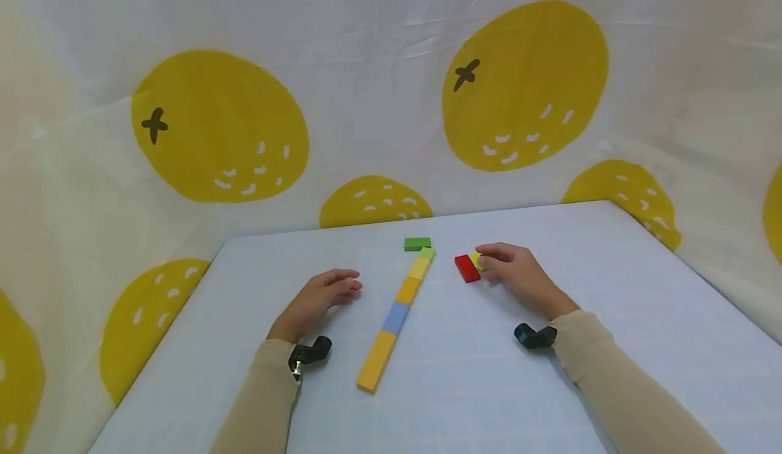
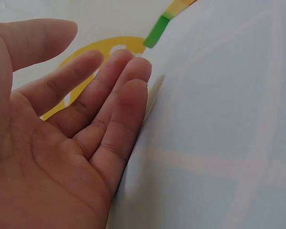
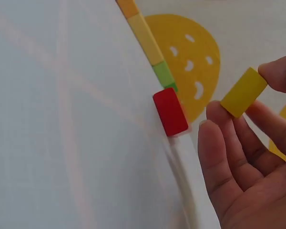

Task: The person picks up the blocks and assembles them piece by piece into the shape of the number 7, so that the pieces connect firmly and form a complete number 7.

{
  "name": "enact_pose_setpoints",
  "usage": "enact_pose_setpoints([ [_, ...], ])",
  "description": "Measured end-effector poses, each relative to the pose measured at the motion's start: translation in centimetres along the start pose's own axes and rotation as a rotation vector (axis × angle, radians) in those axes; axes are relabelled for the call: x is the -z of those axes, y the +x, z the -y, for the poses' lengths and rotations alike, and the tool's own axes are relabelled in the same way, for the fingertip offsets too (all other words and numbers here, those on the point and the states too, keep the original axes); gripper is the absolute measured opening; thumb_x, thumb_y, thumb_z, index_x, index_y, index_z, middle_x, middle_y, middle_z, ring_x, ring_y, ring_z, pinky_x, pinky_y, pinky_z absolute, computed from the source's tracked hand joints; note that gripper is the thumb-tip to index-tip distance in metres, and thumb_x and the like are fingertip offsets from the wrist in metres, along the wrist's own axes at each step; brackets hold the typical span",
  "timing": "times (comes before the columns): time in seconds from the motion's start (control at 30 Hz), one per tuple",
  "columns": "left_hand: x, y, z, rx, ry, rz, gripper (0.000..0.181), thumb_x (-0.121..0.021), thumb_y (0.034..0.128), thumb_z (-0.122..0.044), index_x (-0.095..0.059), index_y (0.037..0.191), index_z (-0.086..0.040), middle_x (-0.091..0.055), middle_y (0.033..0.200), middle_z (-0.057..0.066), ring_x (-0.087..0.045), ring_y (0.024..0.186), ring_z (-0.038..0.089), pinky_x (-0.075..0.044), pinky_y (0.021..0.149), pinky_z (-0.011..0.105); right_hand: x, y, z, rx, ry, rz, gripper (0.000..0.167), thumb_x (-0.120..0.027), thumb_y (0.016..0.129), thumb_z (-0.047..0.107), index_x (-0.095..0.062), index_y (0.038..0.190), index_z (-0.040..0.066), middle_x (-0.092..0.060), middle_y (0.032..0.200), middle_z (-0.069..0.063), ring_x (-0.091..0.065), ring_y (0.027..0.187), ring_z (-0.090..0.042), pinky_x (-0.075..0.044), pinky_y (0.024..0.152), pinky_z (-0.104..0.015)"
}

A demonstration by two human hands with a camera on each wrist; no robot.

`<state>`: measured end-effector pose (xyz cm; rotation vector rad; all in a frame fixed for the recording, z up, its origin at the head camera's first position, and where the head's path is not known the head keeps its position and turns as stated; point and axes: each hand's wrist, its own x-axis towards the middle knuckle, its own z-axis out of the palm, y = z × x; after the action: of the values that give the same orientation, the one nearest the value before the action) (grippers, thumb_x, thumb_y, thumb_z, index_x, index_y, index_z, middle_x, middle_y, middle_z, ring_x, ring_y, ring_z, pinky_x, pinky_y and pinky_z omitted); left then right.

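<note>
My right hand [image 1: 513,271] pinches a small yellow block [image 3: 244,93] between thumb and fingertips; in the head view the fingers partly hide it. Just left of that hand a red block [image 1: 467,269] lies on the table. A slanting row of flat blocks [image 1: 396,318] runs end to end down the middle: light green, pale yellow, orange, blue and orange. At its far end lies a separate green block [image 1: 418,243]. Left of the row, my left hand [image 1: 320,298] hovers or rests with relaxed fingers and an empty palm, as the left wrist view shows.
A white table [image 1: 464,386] carries the blocks. Behind it and at the sides hangs a pale cloth [image 1: 379,101] printed with big yellow fruit shapes. Black wrist devices [image 1: 313,351] sit on both forearms.
</note>
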<state>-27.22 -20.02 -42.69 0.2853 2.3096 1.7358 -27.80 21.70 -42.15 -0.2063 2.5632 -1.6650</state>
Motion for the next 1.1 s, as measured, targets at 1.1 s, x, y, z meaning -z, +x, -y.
enact_pose_setpoints([
  [1.1, -1.2, -0.5, 0.4, -0.023, 0.180, -0.039, 0.032, -0.060, 0.1015, -0.028, -0.065, 0.128, -0.012, -0.070, 0.112, 0.000, -0.064, 0.104, 0.017, -0.049, 0.098, 0.039, -1.4, 3.7, 3.1, 0.059, 0.059, 0.000, 0.048, -0.062, 0.099, 0.044, -0.056, 0.133, 0.010, -0.062, 0.123, -0.014, -0.066, 0.104, -0.030, -0.055, 0.091, -0.043],
])
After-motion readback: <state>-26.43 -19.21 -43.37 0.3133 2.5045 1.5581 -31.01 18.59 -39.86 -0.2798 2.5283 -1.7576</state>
